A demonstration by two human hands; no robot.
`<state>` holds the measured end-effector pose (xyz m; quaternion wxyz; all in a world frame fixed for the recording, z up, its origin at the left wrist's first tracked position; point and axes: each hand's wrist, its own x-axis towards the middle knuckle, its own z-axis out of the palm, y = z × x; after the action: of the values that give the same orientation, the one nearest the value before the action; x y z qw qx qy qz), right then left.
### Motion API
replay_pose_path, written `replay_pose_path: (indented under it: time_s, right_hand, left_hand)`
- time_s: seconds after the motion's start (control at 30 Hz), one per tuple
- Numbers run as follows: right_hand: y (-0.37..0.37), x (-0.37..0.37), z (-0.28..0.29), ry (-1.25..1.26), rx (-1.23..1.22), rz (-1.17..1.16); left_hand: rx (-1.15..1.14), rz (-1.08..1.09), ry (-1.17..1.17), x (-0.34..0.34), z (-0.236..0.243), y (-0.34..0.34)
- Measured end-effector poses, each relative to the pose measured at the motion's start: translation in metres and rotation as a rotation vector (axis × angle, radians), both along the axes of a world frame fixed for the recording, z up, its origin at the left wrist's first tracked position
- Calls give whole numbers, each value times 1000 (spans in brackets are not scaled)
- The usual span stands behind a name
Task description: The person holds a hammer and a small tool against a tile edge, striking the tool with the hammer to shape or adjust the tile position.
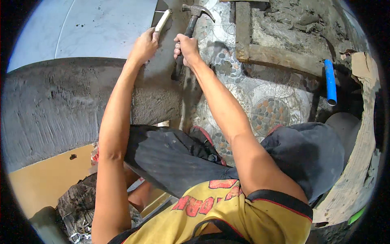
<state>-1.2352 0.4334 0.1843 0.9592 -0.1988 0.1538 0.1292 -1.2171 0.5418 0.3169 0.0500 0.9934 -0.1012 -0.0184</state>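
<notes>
In my right hand [187, 49] is a claw hammer [196, 10], gripped around its dark handle. The hammer's head points away from me, and the handle's end sticks out below my fist. My left hand [145, 45] is closed on a short off-white rod [163, 21], whose far end stands out toward the hammer head without touching it. What the rod's near end looks like is hidden by my fingers. Both hands are over the edge of a grey surface, beside pale bluish tiles [101, 28].
Grey mortar [61, 105] covers the ledge at left. A pebble-patterned floor [270, 112] lies between my legs. At right are a wooden frame [280, 59] around rough mortar, a blue pipe [330, 83] and torn cardboard [363, 134]. Another person's patterned clothing [79, 201] shows lower left.
</notes>
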Motion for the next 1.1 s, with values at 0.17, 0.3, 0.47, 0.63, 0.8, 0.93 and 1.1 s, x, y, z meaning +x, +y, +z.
replay_pose_path:
  time_s: [0.17,0.3,0.47,0.63,0.8,0.93,1.1]
  right_hand:
    - [3,-2,2,23,-43,-56]
    - [17,-1,5,73,5,-81]
    - [23,0,-10,11,-191,24]
    - [29,-6,-3,2,-64,-53]
    - [22,-6,-7,51,-21,-49]
    - [23,-10,-9,47,-24,-74]
    - [23,-13,-11,90,2,-56]
  left_hand:
    - [-52,63,27,-14,1,-12]
    - [44,1,-72,-8,-3,-3]
    - [-10,54,-53,-5,-4,-2]
    - [213,24,-39,-16,0,-7]
    - [98,13,-13,-21,2,-8]
    - [98,-53,-81,-23,-2,-1]
    - [48,21,-21,-24,0,0]
